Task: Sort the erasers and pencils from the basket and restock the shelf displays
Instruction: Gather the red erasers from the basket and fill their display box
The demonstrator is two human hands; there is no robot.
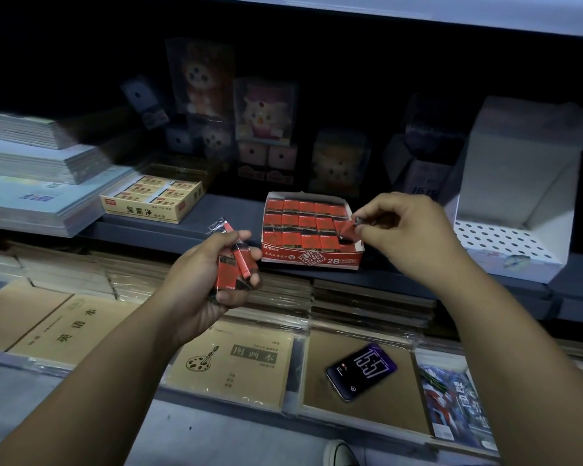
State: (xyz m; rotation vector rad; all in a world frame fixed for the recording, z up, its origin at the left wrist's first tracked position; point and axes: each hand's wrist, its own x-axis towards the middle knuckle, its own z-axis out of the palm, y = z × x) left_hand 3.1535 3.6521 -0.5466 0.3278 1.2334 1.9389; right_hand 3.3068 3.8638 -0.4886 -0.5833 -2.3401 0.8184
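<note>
A person's left hand, just left of centre, curls its fingers around a small stack of red wrapped erasers. The right hand, toward 2 o'clock from it, pinches a single red eraser between thumb and fingertips. This eraser is at the right end of an open red display box, which is nearly filled with rows of matching erasers and sits on a dark shelf. At 10 o'clock from that box sits a yellow eraser box; at 3 o'clock, a white dotted carton. Toward 5 o'clock in the scene, a phone lies on brown notebooks.
</note>
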